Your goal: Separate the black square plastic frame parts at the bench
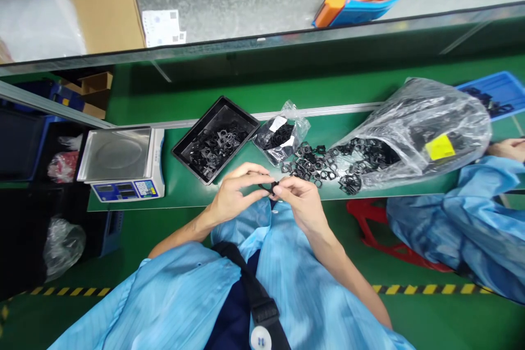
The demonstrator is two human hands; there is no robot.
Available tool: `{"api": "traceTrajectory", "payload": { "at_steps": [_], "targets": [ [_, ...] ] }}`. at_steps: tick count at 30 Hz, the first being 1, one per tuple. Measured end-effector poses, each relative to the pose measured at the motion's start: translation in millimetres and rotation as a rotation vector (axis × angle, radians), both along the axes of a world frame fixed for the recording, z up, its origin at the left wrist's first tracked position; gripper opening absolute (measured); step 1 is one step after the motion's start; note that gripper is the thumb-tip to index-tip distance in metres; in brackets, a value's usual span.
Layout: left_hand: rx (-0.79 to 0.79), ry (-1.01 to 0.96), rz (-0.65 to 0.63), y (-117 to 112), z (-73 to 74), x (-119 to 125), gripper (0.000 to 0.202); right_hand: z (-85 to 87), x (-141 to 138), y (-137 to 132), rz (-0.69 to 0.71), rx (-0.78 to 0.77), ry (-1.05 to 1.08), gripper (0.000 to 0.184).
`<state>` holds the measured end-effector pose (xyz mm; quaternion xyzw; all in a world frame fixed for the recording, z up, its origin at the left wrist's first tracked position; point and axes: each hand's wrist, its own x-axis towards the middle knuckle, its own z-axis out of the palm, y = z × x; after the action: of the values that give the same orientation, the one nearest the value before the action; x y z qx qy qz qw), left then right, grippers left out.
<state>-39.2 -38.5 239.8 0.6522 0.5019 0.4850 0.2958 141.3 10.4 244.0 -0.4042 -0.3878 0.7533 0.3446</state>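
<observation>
My left hand (pixel 238 191) and my right hand (pixel 301 202) meet over the front edge of the green workbench (pixel 123 202). Their fingertips pinch a small black plastic part (pixel 271 187) from both sides, and the fingers hide most of it. Just beyond my right hand lies a loose pile of black square-framed plastic parts (pixel 315 167). It spills from a large clear plastic bag (pixel 414 131). To the left, a black tray (pixel 215 139) holds several similar parts, and a small clear bag (pixel 281 134) of parts sits beside it.
A digital bench scale (pixel 123 164) stands left of the tray. A co-worker's blue sleeve (pixel 463 219) and hand (pixel 508 149) are at the right, near a blue bin (pixel 492 93). A red stool (pixel 381 232) is below the bench, and an aluminium rail (pixel 315 109) runs along it.
</observation>
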Motion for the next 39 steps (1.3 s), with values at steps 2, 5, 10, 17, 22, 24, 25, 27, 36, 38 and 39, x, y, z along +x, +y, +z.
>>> {"api": "traceTrajectory", "payload": {
  "at_steps": [2,5,10,17,22,24,25,27,36,38,39],
  "targets": [
    [0.017,0.016,0.017,-0.3,0.2,1.5,0.025,1.0,-0.1,-0.8,0.002,0.025,-0.017,0.036],
    [0.081,0.04,0.044,-0.9,0.3,4.7,0.025,3.1,0.0,-3.0,-0.03,0.148,-0.087,0.03],
    [0.042,-0.077,0.075,-0.3,2.0,4.6,0.032,7.4,2.5,-6.7,-0.107,0.428,-0.191,0.015],
    [0.096,-0.132,0.115,0.9,9.1,2.0,0.007,13.9,4.1,-8.2,-0.124,0.663,-0.28,0.005],
    [0.097,-0.093,0.143,-0.7,13.1,3.6,0.005,15.2,3.5,-7.3,-0.13,0.711,-0.288,0.005],
    [0.089,-0.076,0.149,-1.2,13.2,4.0,0.005,15.7,3.3,-7.3,-0.132,0.724,-0.281,0.006],
    [0.089,-0.069,0.153,-1.3,13.0,4.3,0.005,15.9,3.2,-7.5,-0.133,0.727,-0.282,0.006],
    [0.093,-0.061,0.163,-1.4,12.3,5.2,0.006,16.1,3.0,-8.0,-0.134,0.722,-0.298,0.007],
    [0.043,-0.149,0.154,-1.3,8.5,5.5,0.007,16.5,4.4,-6.2,-0.107,0.725,-0.339,0.012],
    [0.053,-0.14,0.146,-0.9,8.8,4.4,0.006,17.3,5.0,-5.2,-0.099,0.736,-0.345,0.012],
    [0.066,-0.131,0.145,-0.7,9.2,4.2,0.005,17.6,5.3,-5.0,-0.093,0.741,-0.347,0.011]
  ]
}}
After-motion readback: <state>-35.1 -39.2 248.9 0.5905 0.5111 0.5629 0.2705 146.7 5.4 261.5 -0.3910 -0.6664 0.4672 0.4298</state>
